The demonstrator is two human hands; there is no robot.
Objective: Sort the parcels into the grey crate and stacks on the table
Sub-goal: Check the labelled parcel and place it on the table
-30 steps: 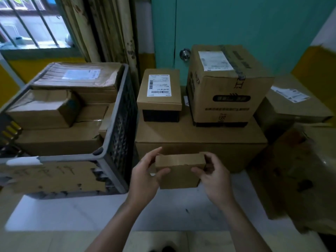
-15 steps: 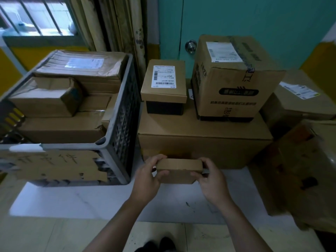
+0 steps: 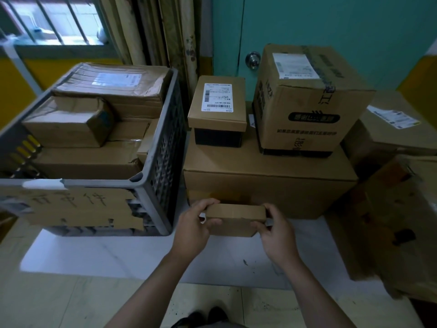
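A small plain brown parcel (image 3: pixel 235 218) is held low over the white table (image 3: pixel 118 256), just in front of a wide flat box (image 3: pixel 267 185). My left hand (image 3: pixel 192 229) grips its left end, fingers curled over the top. My right hand (image 3: pixel 277 235) grips its right end the same way. The grey crate (image 3: pixel 156 181) stands to the left, packed with several brown parcels (image 3: pixel 71 129). On the wide box sit a small labelled box with a black base (image 3: pixel 217 107) and a tall taped carton (image 3: pixel 307 100).
More cartons (image 3: pixel 392 131) crowd the right side, with a crumpled one (image 3: pixel 397 223) at the table's right edge. A torn cardboard sign (image 3: pixel 78 209) hangs on the crate's front. A teal door (image 3: pixel 331 24) and a barred window (image 3: pixel 54 20) stand behind.
Both hands have lowered the small parcel and moved it away from me, toward the front face of the wide box. The grip on both ends is unchanged.
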